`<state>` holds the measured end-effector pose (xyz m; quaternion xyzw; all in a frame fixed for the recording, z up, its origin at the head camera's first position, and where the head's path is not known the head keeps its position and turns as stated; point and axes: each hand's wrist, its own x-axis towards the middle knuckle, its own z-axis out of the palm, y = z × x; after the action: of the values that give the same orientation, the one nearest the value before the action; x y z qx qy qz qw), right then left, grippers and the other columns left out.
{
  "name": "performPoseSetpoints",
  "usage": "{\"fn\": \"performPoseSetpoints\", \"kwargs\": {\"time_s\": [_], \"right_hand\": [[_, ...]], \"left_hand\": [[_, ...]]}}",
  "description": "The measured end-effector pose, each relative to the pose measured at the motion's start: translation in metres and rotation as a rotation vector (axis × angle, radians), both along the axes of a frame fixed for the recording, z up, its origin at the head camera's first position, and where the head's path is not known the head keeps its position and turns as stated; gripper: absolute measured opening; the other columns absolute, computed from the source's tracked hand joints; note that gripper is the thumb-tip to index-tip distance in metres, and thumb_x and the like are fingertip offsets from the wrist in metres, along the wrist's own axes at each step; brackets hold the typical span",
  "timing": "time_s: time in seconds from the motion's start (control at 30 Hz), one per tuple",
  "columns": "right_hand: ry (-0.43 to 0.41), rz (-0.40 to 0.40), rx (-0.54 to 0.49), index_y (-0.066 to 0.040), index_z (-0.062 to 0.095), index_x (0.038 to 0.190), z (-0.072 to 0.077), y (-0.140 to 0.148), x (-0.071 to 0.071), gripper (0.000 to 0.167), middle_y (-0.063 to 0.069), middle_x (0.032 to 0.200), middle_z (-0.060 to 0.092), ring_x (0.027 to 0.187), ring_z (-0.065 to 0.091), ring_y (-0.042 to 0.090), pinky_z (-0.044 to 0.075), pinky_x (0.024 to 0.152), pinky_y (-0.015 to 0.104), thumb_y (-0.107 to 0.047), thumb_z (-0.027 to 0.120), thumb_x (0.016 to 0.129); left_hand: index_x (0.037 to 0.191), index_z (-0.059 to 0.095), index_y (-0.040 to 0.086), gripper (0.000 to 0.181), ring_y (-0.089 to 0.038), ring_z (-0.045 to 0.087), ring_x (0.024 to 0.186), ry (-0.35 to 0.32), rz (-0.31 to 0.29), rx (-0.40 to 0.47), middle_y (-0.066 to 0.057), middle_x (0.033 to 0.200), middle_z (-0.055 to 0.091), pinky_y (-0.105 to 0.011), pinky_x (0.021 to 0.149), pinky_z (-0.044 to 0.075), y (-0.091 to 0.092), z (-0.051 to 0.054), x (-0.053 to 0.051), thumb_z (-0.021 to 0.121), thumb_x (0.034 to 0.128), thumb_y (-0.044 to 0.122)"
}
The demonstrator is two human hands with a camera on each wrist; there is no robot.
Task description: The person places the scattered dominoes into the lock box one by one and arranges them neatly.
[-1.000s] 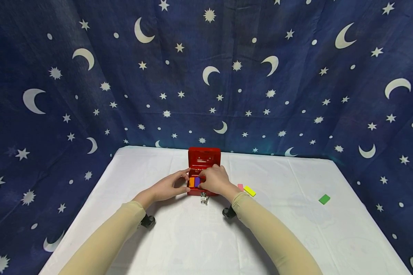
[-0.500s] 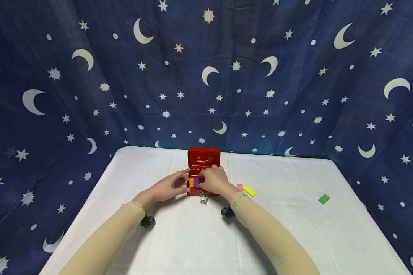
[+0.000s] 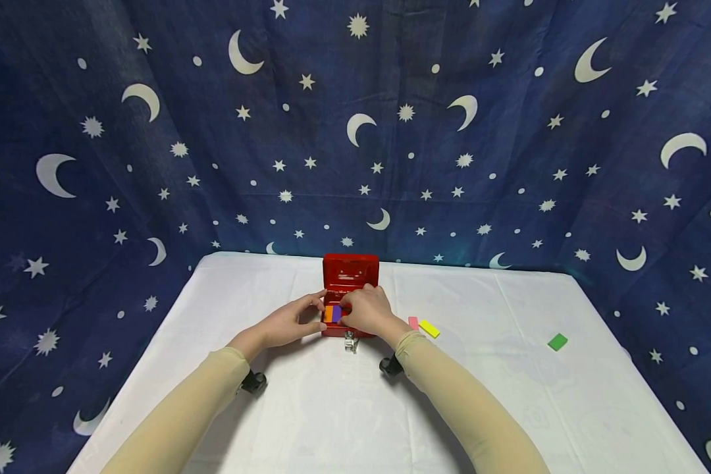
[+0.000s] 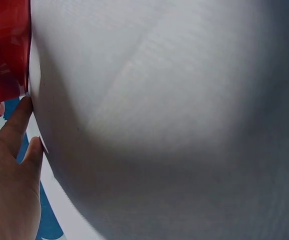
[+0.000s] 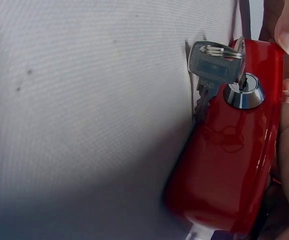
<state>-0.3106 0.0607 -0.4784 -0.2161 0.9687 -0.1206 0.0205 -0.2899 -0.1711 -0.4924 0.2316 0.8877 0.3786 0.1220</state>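
Note:
A small red metal cash box (image 3: 352,268) stands with its lid raised on the white table. An orange block (image 3: 328,314) and a purple block (image 3: 336,314) lie side by side in its left part. My left hand (image 3: 284,322) holds the box's left side, thumb at the front corner and fingers farther back; the right wrist view shows that thumb on the rim. Reaching in from the right, my right hand (image 3: 370,311) pinches the purple block between thumb and forefinger. It hides the box's right part. Keys (image 5: 214,67) hang from the front lock (image 5: 244,92).
Right of the box lie a pink block (image 3: 413,323) and a yellow block (image 3: 429,329). A green block (image 3: 557,342) sits much farther right on the white tablecloth (image 3: 486,375). A dark blue curtain (image 3: 415,164) with moons and stars hangs behind.

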Motion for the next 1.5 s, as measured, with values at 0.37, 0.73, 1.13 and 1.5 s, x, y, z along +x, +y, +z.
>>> {"fn": "performPoseSetpoints", "kwargs": {"time_s": [0.37,0.73,1.13,1.5], "right_hand": [[-0.009,0.0,-0.009,-0.021,0.078,0.117,0.0004,-0.0007,0.0009,0.04,-0.007,0.105,0.076,0.098,0.05,0.019,0.039,0.09,0.04,-0.039,0.084,0.082],[-0.034,-0.004,-0.002,-0.021,0.077,0.118,0.0016,0.0003,-0.0008,0.044,-0.007,0.101,0.074,0.096,0.049,0.019,0.039,0.089,0.039,-0.04,0.085,0.08],[-0.046,-0.002,-0.009,-0.021,0.077,0.119,0.0026,0.0005,-0.0009,0.044,-0.008,0.1,0.074,0.097,0.049,0.018,0.038,0.089,0.039,-0.039,0.085,0.08],[-0.032,0.003,-0.036,-0.023,0.077,0.12,0.0047,0.0022,0.0008,0.043,-0.009,0.105,0.075,0.1,0.051,0.018,0.039,0.091,0.04,-0.04,0.084,0.081]], "left_hand": [[0.117,0.056,0.021,0.033,-0.018,0.028,0.151,0.004,-0.002,-0.001,0.012,0.164,0.031,-0.052,0.12,0.025,0.0001,0.0011,0.0012,0.072,0.0957,0.04],[0.117,0.056,0.022,0.032,-0.019,0.029,0.151,0.012,-0.008,0.004,0.012,0.164,0.031,-0.052,0.12,0.025,0.0,-0.0001,0.0008,0.072,0.0956,0.039],[0.116,0.056,0.023,0.031,-0.02,0.028,0.151,0.009,-0.006,-0.005,0.011,0.165,0.031,-0.053,0.121,0.023,-0.0005,0.0001,0.001,0.072,0.0957,0.04],[0.116,0.055,0.024,0.033,-0.02,0.029,0.151,0.015,-0.001,-0.011,0.011,0.165,0.031,-0.054,0.12,0.023,0.0002,-0.0002,0.0008,0.073,0.095,0.042]]}}
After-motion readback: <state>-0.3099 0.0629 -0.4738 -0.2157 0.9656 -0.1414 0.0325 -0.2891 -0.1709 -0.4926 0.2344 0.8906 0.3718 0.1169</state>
